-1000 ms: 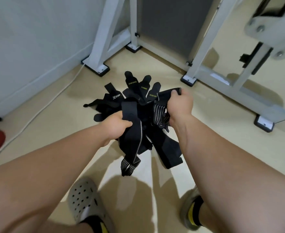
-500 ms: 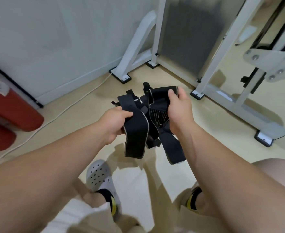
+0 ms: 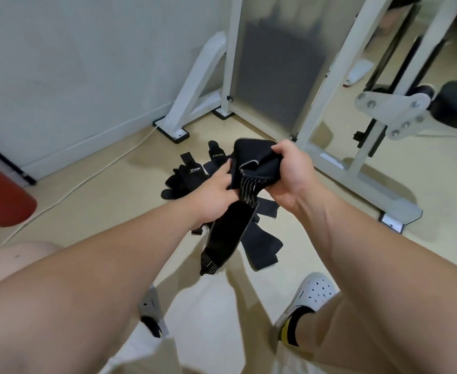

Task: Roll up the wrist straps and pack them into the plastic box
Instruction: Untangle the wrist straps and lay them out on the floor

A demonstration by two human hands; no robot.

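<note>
Wrist strap (image 3: 230,233) pinched by left hand (image 3: 213,193), clenched in right hand (image 3: 289,174).

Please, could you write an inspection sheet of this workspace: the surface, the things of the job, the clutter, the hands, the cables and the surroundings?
Surface: beige floor, with shadows on it.
Job's things: one wrist strap is held up, its long end hanging down; pile of wrist straps on the floor behind it; plastic box: nothing seen.
Clutter: red object at the left edge.
Hands: left hand holds the strap's side; right hand grips its folded top.
Cables: white cable lies on the floor near the wall.
Surroundings: white machine frame, black padded seat, the person's white shoe.
</note>
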